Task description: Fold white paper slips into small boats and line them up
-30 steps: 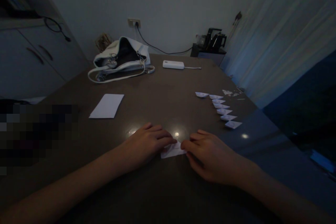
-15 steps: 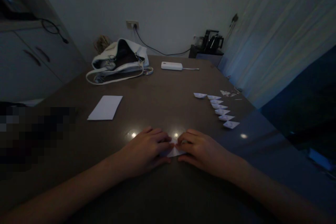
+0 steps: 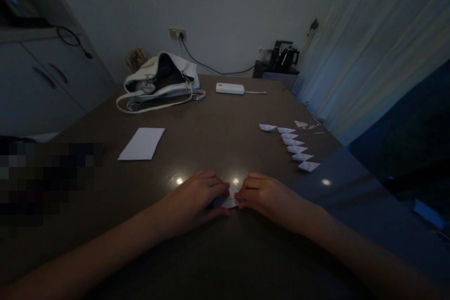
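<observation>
A small folded piece of white paper lies on the brown table in front of me, partly covered by my fingers. My left hand grips its left side, fingers curled over the top and thumb at the near edge. On the right side, my right hand pinches the paper between thumb and fingertips. Crease lines show in the gap between the hands. Several folded white paper boats stand in a slanting row to the right, beyond my right hand.
A stack of white paper lies to the left. Farther back are a white handbag and a white power bank with a short cable. Paper scraps lie near the right edge. A black kettle stands beyond the table.
My right hand has drawn closer to my left and now pinches the paper's right side. My left thumb has come to the near edge. The view has shifted slightly.
</observation>
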A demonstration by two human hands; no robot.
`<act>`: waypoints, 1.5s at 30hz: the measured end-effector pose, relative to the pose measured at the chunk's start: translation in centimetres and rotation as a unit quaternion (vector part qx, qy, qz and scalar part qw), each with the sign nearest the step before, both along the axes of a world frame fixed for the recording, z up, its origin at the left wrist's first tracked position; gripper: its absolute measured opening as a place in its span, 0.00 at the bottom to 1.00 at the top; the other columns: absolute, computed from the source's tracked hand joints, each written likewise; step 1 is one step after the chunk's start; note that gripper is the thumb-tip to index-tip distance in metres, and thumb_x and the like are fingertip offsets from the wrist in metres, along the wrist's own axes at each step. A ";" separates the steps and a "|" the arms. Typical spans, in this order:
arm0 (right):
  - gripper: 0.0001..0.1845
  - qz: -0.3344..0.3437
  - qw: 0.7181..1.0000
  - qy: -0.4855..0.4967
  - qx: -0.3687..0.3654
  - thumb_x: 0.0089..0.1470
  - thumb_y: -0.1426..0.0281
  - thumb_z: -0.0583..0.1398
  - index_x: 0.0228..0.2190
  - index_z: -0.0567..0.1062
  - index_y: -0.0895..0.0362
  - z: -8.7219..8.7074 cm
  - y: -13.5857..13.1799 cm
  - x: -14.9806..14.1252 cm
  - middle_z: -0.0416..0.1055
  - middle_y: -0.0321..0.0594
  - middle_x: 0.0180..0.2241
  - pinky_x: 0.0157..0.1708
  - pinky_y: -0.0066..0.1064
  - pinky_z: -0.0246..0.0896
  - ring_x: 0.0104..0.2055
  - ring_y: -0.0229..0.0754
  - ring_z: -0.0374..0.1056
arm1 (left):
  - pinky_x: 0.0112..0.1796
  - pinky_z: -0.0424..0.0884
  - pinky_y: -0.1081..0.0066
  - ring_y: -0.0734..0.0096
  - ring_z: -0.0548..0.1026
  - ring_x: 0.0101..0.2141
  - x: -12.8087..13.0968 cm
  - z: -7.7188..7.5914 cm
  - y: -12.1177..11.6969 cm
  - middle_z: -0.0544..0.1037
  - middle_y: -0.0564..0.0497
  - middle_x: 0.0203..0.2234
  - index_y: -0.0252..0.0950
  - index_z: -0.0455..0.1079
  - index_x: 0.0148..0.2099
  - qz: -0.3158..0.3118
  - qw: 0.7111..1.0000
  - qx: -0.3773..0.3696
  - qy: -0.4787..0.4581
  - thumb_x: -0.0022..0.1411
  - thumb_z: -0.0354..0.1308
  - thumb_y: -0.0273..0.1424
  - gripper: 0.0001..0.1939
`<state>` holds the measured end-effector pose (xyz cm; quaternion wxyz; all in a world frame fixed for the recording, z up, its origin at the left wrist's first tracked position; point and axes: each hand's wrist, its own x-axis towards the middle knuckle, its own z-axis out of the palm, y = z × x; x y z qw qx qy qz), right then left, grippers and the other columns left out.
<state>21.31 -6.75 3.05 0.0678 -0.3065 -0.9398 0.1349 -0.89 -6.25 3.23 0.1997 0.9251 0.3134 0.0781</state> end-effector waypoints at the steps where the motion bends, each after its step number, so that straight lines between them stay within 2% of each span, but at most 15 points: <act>1: 0.09 0.002 1.000 0.002 0.002 0.60 0.71 0.56 0.36 0.77 0.60 0.0 0.0 0.0 0.71 0.42 0.34 0.38 0.30 0.60 0.38 0.40 0.66 | 0.40 0.67 0.64 0.62 0.71 0.38 0.0 0.0 0.0 0.74 0.46 0.37 0.34 0.69 0.45 0.000 1.000 0.000 -0.001 0.62 0.57 0.35 0.11; 10: 0.09 -0.004 1.000 0.010 0.007 0.60 0.73 0.56 0.37 0.77 0.59 0.1 0.0 0.0 0.71 0.41 0.34 0.38 0.29 0.60 0.38 0.39 0.66 | 0.38 0.66 0.66 0.64 0.70 0.37 -0.1 -0.2 0.0 0.74 0.48 0.35 0.35 0.69 0.45 -0.008 1.000 -0.003 -0.018 0.65 0.53 0.31 0.08; 16: 0.08 -0.013 0.997 -0.024 0.077 0.59 0.72 0.57 0.34 0.76 0.61 -0.3 -0.6 -0.6 0.71 0.42 0.32 0.36 0.31 0.60 0.36 0.41 0.64 | 0.38 0.66 0.65 0.63 0.70 0.37 0.0 -0.5 0.0 0.74 0.47 0.34 0.34 0.68 0.45 0.001 1.000 0.012 -0.015 0.62 0.57 0.33 0.11; 22: 0.07 0.024 0.985 -0.044 0.168 0.58 0.77 0.57 0.28 0.73 0.61 -0.9 -0.5 -0.8 0.70 0.41 0.28 0.30 0.30 0.56 0.31 0.40 0.62 | 0.36 0.66 0.66 0.65 0.70 0.34 0.1 -0.3 -0.2 0.74 0.48 0.32 0.34 0.69 0.44 0.001 1.000 0.020 -0.021 0.64 0.54 0.31 0.09; 25: 0.07 0.012 0.986 -0.030 0.165 0.57 0.78 0.57 0.28 0.73 0.62 -1.1 -0.3 -0.8 0.70 0.41 0.28 0.31 0.30 0.56 0.30 0.40 0.63 | 0.37 0.66 0.66 0.64 0.70 0.35 0.1 -0.2 -0.2 0.74 0.48 0.32 0.33 0.70 0.44 0.006 1.000 0.012 -0.025 0.63 0.55 0.32 0.09; 30: 0.06 -0.034 0.990 -0.016 0.137 0.57 0.78 0.57 0.30 0.74 0.63 -1.3 0.0 -1.1 0.71 0.43 0.29 0.34 0.31 0.59 0.33 0.41 0.65 | 0.39 0.67 0.65 0.65 0.71 0.37 0.2 -0.9 0.2 0.76 0.46 0.35 0.33 0.71 0.43 0.031 0.997 -0.009 -0.066 0.64 0.52 0.27 0.08; 33: 0.07 -0.052 0.992 -0.004 0.111 0.59 0.76 0.56 0.31 0.74 0.63 -1.4 0.1 -1.3 0.71 0.43 0.30 0.35 0.31 0.59 0.33 0.41 0.65 | 0.38 0.68 0.67 0.66 0.72 0.37 0.0 -1.4 0.4 0.77 0.47 0.35 0.33 0.72 0.41 0.055 0.993 -0.034 -0.095 0.62 0.56 0.27 0.06; 39: 0.07 -0.056 0.994 0.000 0.097 0.59 0.76 0.56 0.33 0.75 0.63 -1.7 0.2 -1.2 0.71 0.44 0.31 0.36 0.31 0.60 0.34 0.41 0.65 | 0.40 0.69 0.68 0.67 0.73 0.37 -0.3 -2.3 0.9 0.77 0.49 0.36 0.36 0.73 0.41 0.089 0.986 -0.057 -0.127 0.59 0.61 0.28 0.07; 45: 0.09 -0.062 0.994 0.021 0.084 0.60 0.76 0.54 0.33 0.74 0.62 -1.7 0.1 -1.3 0.71 0.44 0.32 0.35 0.31 0.60 0.35 0.41 0.64 | 0.39 0.68 0.69 0.68 0.73 0.37 -0.2 -2.3 1.2 0.76 0.51 0.35 0.36 0.72 0.40 0.085 0.986 -0.068 -0.128 0.58 0.61 0.27 0.07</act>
